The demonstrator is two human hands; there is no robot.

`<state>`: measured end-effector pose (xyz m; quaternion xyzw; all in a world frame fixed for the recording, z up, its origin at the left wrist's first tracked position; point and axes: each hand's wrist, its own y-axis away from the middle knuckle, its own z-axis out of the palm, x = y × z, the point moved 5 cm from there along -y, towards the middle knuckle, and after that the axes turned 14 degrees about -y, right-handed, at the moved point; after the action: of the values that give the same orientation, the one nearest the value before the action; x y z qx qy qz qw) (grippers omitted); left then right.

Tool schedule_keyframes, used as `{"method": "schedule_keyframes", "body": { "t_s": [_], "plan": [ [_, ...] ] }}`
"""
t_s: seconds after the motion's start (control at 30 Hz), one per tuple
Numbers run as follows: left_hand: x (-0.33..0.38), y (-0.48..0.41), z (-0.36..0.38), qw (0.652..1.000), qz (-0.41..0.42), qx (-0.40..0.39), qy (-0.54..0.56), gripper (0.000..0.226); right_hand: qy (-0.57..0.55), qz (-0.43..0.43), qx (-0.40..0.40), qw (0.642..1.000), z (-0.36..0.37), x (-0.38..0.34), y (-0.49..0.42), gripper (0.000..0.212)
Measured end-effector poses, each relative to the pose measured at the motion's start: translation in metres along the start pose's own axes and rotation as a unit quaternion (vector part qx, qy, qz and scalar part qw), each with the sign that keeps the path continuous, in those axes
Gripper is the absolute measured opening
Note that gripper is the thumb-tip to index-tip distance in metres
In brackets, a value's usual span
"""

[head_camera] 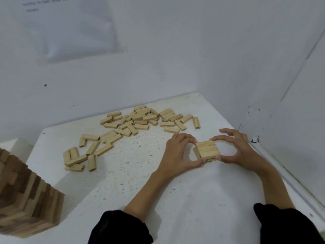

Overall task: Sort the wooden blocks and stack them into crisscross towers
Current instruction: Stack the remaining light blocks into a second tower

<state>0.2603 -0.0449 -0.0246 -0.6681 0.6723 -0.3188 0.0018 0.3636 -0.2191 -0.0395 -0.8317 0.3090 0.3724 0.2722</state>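
Both hands, left hand [177, 152] and right hand [233, 148], pinch the low stack [205, 149] from either side; squeeze evenly to square its layers before adding loose blocks [140, 120].

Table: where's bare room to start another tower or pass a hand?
Bare: the near table between the tall tower and the left forearm; also the strip between the loose blocks and the left hand. Crowded: the far side under those blocks, and round the small stack, which it and the right hand grip.
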Motion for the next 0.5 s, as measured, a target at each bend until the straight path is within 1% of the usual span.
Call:
{"method": "schedule_keyframes", "body": {
  "t_s": [0.1, 0.3, 0.5],
  "plan": [
    [-0.0009, -0.0009, 0.0024, 1.000, 0.003, 0.008, -0.005, 0.059, 0.007, 0.003, -0.011, 1.000, 0.0017, 0.0057, -0.0013, 0.060],
    [-0.0065, 0.0002, 0.0074, 1.000, -0.007, -0.019, -0.014, 0.062, 0.013, 0.000, -0.019, 1.000, 0.0050, 0.0078, -0.0011, 0.061],
    [-0.0039, 0.0031, 0.0091, 0.995, -0.017, -0.077, -0.061, 0.079, 0.001, 0.019, -0.038, 0.999, 0.0069, 0.0039, -0.0001, 0.061]
  ]
}}
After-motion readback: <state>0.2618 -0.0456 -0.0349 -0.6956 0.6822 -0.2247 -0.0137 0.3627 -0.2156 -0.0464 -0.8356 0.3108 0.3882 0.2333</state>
